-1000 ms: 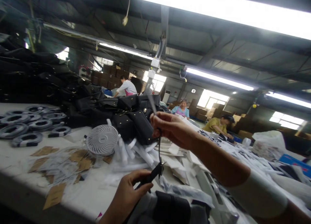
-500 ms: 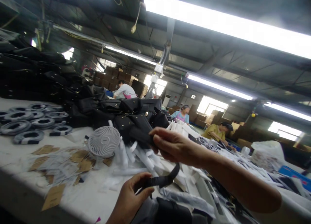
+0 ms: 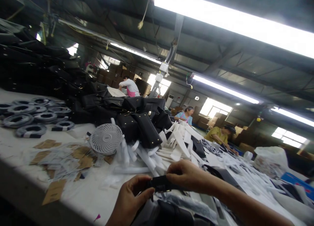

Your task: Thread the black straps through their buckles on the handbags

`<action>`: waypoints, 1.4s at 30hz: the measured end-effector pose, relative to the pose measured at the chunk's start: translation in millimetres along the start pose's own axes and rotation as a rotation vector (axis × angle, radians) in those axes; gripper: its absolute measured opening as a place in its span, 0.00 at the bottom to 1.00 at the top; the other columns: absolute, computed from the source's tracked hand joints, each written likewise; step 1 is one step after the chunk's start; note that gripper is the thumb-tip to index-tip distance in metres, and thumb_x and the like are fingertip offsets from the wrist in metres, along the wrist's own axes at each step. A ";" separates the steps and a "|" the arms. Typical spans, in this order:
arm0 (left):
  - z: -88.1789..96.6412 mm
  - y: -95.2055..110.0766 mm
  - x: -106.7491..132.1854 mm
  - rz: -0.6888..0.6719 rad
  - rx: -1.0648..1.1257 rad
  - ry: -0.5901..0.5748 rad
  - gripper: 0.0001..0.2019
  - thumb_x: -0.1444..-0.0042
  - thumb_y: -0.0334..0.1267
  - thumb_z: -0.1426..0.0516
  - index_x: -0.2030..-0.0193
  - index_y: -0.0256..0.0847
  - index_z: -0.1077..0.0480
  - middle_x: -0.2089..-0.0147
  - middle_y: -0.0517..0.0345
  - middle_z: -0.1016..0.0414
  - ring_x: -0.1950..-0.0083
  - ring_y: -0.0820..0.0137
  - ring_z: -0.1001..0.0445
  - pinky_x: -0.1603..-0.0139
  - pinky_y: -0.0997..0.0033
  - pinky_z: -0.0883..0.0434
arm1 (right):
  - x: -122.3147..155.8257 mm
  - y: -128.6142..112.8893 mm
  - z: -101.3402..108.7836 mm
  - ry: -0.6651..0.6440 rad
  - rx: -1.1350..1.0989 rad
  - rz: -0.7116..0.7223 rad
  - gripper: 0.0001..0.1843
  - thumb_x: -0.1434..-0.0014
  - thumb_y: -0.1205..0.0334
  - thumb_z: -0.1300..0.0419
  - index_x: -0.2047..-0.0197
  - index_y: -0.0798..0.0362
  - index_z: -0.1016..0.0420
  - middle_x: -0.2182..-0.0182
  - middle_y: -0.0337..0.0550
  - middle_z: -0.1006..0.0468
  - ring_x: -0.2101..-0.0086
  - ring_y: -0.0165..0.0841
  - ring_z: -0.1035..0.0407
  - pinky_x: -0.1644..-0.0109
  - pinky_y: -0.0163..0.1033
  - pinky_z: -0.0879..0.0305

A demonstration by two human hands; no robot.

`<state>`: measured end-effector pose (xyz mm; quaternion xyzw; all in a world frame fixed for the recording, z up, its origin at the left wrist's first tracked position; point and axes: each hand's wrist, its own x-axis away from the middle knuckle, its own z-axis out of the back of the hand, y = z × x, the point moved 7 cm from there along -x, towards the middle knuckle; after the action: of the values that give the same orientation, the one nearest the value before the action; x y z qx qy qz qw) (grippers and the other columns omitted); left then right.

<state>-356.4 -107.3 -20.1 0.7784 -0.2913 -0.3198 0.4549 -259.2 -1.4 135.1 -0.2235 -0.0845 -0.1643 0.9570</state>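
A short black strap (image 3: 160,184) is pinched between both hands just above the near table edge. My left hand (image 3: 132,196) grips its left end with thumb and fingers. My right hand (image 3: 187,177) holds its right end from above. Below the hands lies a dark bag or pouch (image 3: 171,214), partly cut off by the frame. Behind them spreads a heap of white paper rolls and folded pieces (image 3: 157,154).
A small white fan (image 3: 106,139) stands on the white table (image 3: 22,157). Black bags (image 3: 137,121) are piled behind it, coiled straps (image 3: 31,113) lie far left, and brown tags (image 3: 55,191) are scattered near the edge. Three other people (image 3: 185,114) work farther back.
My right hand has come down from chest height to the left hand. The strap, stretched upright before, is now folded short between both hands.
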 end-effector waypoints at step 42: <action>-0.6 -1.3 10.3 0.038 0.028 0.094 0.18 0.57 0.40 0.29 0.59 0.41 0.22 0.60 0.54 0.17 0.56 0.62 0.19 0.53 0.71 0.23 | 3.4 -22.8 -33.8 0.190 0.195 0.397 0.12 0.41 0.64 0.38 0.54 0.47 0.19 0.65 0.39 0.21 0.68 0.29 0.28 0.66 0.31 0.40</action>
<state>-349.2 -114.1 -23.5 0.7932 -0.2886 -0.2702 0.4632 -261.0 -37.0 115.1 -0.1259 0.0362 0.0155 0.9913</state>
